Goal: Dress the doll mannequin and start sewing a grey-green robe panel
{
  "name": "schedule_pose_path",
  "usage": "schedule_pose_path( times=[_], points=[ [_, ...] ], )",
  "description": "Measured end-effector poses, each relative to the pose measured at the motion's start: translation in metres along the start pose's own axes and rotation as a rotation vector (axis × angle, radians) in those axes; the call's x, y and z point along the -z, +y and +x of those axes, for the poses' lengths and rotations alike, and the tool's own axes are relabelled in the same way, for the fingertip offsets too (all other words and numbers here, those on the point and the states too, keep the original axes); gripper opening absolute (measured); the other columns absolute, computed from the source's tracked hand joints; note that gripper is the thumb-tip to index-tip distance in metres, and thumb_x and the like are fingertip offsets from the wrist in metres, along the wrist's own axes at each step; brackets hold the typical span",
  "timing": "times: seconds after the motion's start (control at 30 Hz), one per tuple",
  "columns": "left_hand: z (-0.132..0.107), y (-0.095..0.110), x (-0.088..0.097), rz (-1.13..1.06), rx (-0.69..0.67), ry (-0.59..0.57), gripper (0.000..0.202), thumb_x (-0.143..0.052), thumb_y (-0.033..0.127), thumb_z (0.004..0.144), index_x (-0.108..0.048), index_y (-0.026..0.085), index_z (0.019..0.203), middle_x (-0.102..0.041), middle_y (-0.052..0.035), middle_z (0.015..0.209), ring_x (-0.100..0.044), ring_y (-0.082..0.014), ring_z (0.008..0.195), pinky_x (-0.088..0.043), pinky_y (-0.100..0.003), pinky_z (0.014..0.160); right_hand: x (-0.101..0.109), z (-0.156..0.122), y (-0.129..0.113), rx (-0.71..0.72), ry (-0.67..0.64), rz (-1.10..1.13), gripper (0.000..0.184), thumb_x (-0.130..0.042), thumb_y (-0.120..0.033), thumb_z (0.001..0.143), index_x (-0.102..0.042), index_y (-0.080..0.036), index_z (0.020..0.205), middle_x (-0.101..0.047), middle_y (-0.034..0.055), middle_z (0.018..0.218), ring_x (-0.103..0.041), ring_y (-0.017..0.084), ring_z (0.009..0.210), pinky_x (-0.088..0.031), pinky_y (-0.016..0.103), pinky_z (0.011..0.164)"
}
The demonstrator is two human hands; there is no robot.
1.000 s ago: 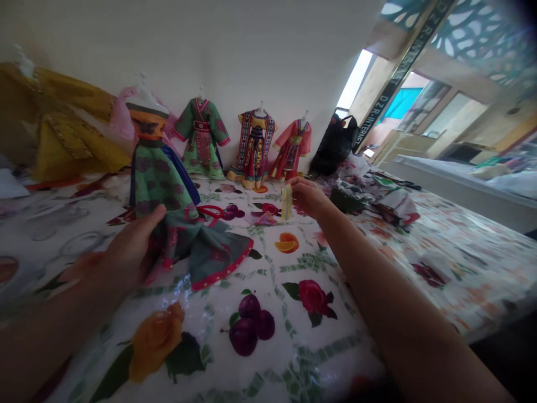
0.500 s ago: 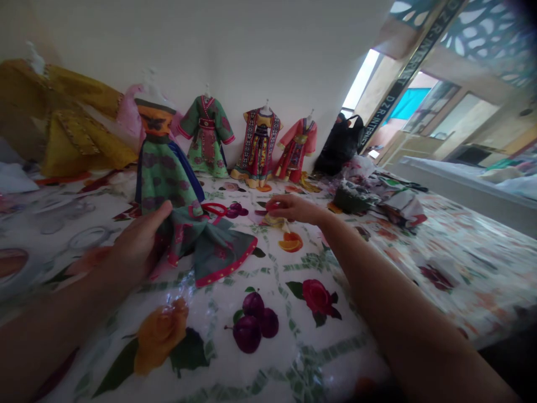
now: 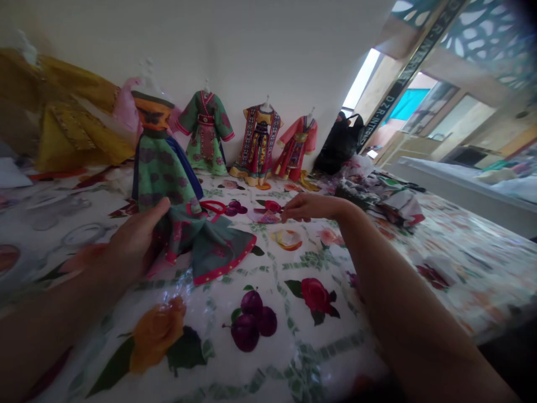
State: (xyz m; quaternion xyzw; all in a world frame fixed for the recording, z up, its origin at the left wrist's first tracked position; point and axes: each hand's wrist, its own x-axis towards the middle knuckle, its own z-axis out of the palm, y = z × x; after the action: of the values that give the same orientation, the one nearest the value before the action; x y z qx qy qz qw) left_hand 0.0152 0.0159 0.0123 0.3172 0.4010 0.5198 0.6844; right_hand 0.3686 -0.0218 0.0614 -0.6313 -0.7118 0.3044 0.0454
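A small green flowered dress (image 3: 161,173) with an orange bodice stands on a white stand at the left of the table. Its skirt hem (image 3: 218,252), edged in red, is spread over the cloth. My left hand (image 3: 134,240) grips the skirt from the left, thumb on top. My right hand (image 3: 308,207) hovers low over the table's middle with fingers loosely bent and nothing in them. Its fingertips are near a pink scrap (image 3: 266,217) and red scissors (image 3: 213,207). A pale yellow strip (image 3: 287,238) lies on the cloth just below this hand.
The table wears a glossy cloth (image 3: 293,330) printed with fruit and roses. Three small dresses (image 3: 258,140) stand along the back wall. Yellow garments (image 3: 71,129) lie at far left. A black bag (image 3: 338,146) and a heap of fabric scraps (image 3: 390,198) sit at the right.
My right hand held the yellow strip upright, lowered it to the cloth and let it go. It then shifted slightly right. My left hand stayed on the skirt.
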Motion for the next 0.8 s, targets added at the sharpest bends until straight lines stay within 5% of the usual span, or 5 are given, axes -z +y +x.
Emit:
schedule_pose_path(
  times=[0.2,0.33,0.6,0.8],
  points=[
    [0.002,-0.002,0.003,0.036,-0.020,-0.010,0.021,-0.061,0.023,0.090,-0.074,0.015,0.105,-0.079,-0.0086,0.088,-0.076,-0.0211,0.074,-0.065,-0.033,0.070,-0.025,0.026,-0.005,0.085,0.336,-0.082,0.010,-0.065,-0.027,0.082,-0.064,-0.018,0.088,-0.067,0.0033,0.082,-0.056,0.014,0.069,-0.041,0.025,0.062],
    [0.003,-0.004,0.004,0.039,-0.032,-0.004,0.021,-0.063,0.023,0.088,-0.075,0.014,0.103,-0.079,-0.0095,0.090,-0.076,-0.0223,0.075,-0.065,-0.034,0.069,-0.034,0.032,-0.006,0.094,0.304,-0.097,0.004,-0.065,-0.021,0.080,-0.062,-0.018,0.082,-0.065,0.0018,0.075,-0.054,0.013,0.064,-0.038,0.025,0.059],
    [0.006,-0.004,0.006,0.031,0.018,-0.035,0.024,-0.064,0.026,0.089,-0.073,0.012,0.105,-0.079,-0.0118,0.091,-0.076,-0.0233,0.076,-0.065,-0.039,0.076,-0.014,0.026,0.007,0.158,0.313,-0.059,0.010,-0.062,-0.027,0.081,-0.062,-0.018,0.084,-0.064,0.0019,0.077,-0.054,0.013,0.067,-0.039,0.025,0.061],
    [0.008,-0.007,0.008,0.025,-0.026,-0.024,0.025,-0.070,0.029,0.083,-0.074,0.014,0.103,-0.079,-0.0089,0.087,-0.076,-0.0249,0.076,-0.065,-0.041,0.075,-0.032,0.033,0.001,0.092,0.278,-0.088,0.016,-0.066,-0.022,0.078,-0.062,-0.018,0.093,-0.067,0.0040,0.084,-0.058,0.016,0.073,-0.041,0.025,0.063]
  ],
)
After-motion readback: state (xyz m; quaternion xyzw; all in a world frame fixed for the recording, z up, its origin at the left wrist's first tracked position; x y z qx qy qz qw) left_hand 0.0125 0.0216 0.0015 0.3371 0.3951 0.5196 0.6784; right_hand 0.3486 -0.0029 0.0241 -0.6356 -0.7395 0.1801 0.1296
